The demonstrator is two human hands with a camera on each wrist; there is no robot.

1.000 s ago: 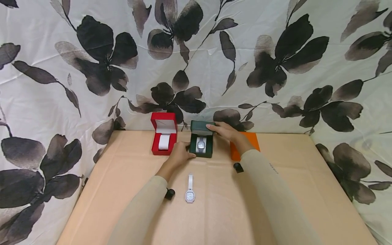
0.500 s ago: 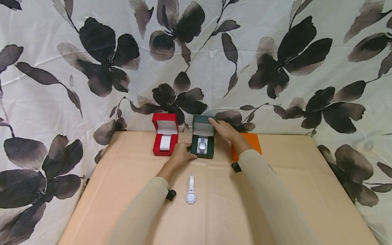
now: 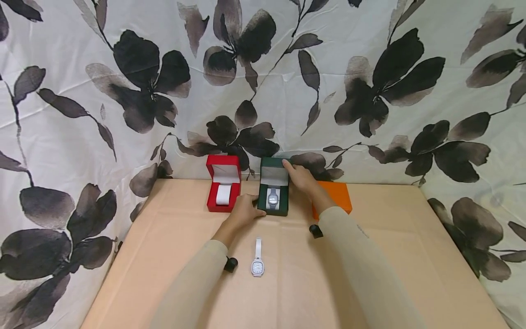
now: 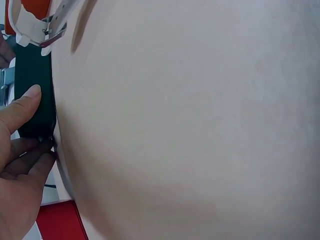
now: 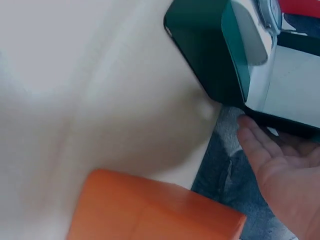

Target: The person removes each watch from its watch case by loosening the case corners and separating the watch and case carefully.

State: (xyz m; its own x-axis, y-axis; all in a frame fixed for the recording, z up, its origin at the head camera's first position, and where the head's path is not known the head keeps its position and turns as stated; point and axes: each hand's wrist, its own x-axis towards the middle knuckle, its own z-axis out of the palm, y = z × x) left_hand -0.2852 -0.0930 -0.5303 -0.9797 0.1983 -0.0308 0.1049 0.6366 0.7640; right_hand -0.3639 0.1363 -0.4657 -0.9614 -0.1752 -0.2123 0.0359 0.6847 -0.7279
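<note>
A green watch box (image 3: 283, 211) stands at the back of the table with its lid raised, its pale lining facing forward. Inside, a silver-grey watch (image 3: 273, 197) sits round a white cushion. My left hand (image 3: 243, 214) grips the box's front left corner; in the left wrist view the thumb (image 4: 31, 100) presses the front face and the fingers bend against the side. With my right hand (image 3: 304, 179) I hold the lid's right edge, thumb at its top corner. In the right wrist view the fingers (image 5: 257, 145) lie behind the lid, partly hidden.
Left of the green box, an open red watch box (image 3: 211, 201) holds a bare white cushion (image 3: 223, 194). Beside my right wrist lies an orange box (image 3: 339, 198). A white-strapped watch (image 3: 257, 267) lies nearer on the table. Floral fabric (image 3: 287, 105) hangs right behind the boxes.
The green box's lid has swung further back under my right hand, so more of its pale lining shows. My left hand has stayed at the box's corner.
</note>
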